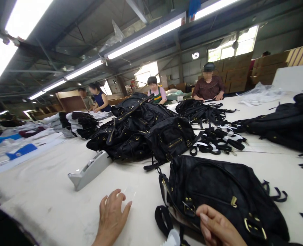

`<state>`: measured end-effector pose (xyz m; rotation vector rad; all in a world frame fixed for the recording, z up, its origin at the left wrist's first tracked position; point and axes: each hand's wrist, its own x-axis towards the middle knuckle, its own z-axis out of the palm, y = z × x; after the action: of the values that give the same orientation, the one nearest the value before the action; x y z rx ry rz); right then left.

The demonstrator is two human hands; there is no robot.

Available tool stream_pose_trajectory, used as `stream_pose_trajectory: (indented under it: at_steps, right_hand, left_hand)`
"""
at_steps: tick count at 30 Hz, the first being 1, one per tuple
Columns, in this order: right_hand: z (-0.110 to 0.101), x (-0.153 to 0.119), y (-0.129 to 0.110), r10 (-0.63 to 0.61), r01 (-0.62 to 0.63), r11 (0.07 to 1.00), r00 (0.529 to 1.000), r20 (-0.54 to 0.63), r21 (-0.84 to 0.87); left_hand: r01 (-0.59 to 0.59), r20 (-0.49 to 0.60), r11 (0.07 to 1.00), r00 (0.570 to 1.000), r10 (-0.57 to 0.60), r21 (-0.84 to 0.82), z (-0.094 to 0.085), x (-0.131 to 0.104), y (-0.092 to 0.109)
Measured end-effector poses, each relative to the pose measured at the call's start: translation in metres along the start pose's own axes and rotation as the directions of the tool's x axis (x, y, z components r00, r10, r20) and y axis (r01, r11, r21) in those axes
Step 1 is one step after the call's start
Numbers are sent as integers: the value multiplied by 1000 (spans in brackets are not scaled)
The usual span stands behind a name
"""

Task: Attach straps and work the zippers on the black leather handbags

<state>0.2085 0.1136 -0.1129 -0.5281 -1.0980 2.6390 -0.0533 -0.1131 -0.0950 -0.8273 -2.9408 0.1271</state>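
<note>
A black bag [218,191] with brass buckles and zips lies on the white table in front of me. My left hand [113,215] hovers over or rests on the tabletop left of the bag, fingers apart, with a faint clear strip near its fingertips. Over the bag's lower front edge is my right hand [215,223], thumb and forefinger pinched together beside a buckle [189,207]. Something thin and pale shows near that pinch, too small to name. A black strap loop [163,218] and a white plastic piece [173,237] sit at the bag's left.
A grey tape dispenser [90,171] stands left of a large pile of black bags [141,126]. Bundled straps [218,140] lie behind my bag, with more black bags [282,123] at right. Several people work across the table [51,184].
</note>
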Motion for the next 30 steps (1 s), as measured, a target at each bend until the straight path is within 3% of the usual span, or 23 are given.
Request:
stream_pose_trajectory:
  at_steps: [3,9,18,21,26,30]
  right_hand:
    - [-4,4,6,-17,17,999,1000,23,-36]
    - [-12,15,14,-65,72,994,995,78,-87]
    - [-2,4,8,-27,31,988,999,31,-153]
    - [-4,7,10,-26,30,984,999,26,-178]
    - [-8,13,15,-8,18,977,999,47,-214]
    - [-7,9,14,-5,13,980,999,40,-198]
  left_hand:
    - [-35,23,999,999,35,-1,-5,4,8]
    - [80,139,997,987,-78,-11,-8,19,19]
    - [-52,59,994,997,46,101,-15,20,36]
    - [-41,73,994,997,33,101,-22,21,27]
    - [38,100,992,994,-50,119,-43,13,-10]
    - [28,168,993,985,-47,115,-39,-7,-44]
